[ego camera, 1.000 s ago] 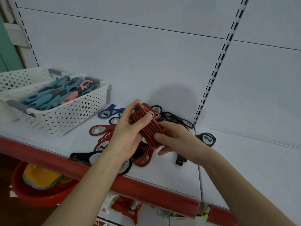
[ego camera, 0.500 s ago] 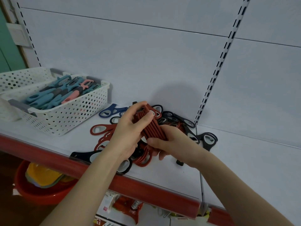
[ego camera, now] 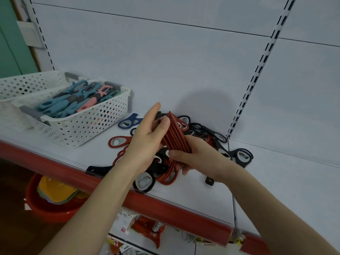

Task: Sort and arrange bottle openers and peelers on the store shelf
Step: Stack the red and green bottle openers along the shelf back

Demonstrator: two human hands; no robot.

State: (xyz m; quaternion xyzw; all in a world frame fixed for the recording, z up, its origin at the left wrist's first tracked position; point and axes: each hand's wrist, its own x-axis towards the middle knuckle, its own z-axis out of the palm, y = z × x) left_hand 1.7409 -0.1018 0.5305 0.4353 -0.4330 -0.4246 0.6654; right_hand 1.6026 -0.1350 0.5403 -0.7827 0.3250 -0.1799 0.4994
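Below the shelf's front edge hang red-and-white printed packets (ego camera: pixel 147 229), their lettering too small to read, and to the left sits one round red plastic basin (ego camera: pixel 47 208) holding yellow things. On the white metal store shelf (ego camera: pixel 276 190), just behind its red front edge, lies a black plastic bottle opener with a pale oval eye (ego camera: pixel 143 181).

Above it, both hands hold one stack of flat red bottle openers (ego camera: pixel 176 137), tilted on edge, with roughly six edges showing. The left hand (ego camera: pixel 145 142) clasps the stack's upper part, thumb pressed on the edges and forefinger straight. The right hand (ego camera: pixel 195 157) grips the lower part with curled fingers.

Under them spreads a loose heap of red and black openers (ego camera: pixel 211 131), too tangled to count. One blue opener (ego camera: pixel 128 121) lies at its far left.

Toward the shelf's left end stand two white perforated plastic baskets: the nearer one (ego camera: pixel 82 126) is full of teal-handled peelers (ego camera: pixel 62 105) and one pink peeler (ego camera: pixel 92 102).
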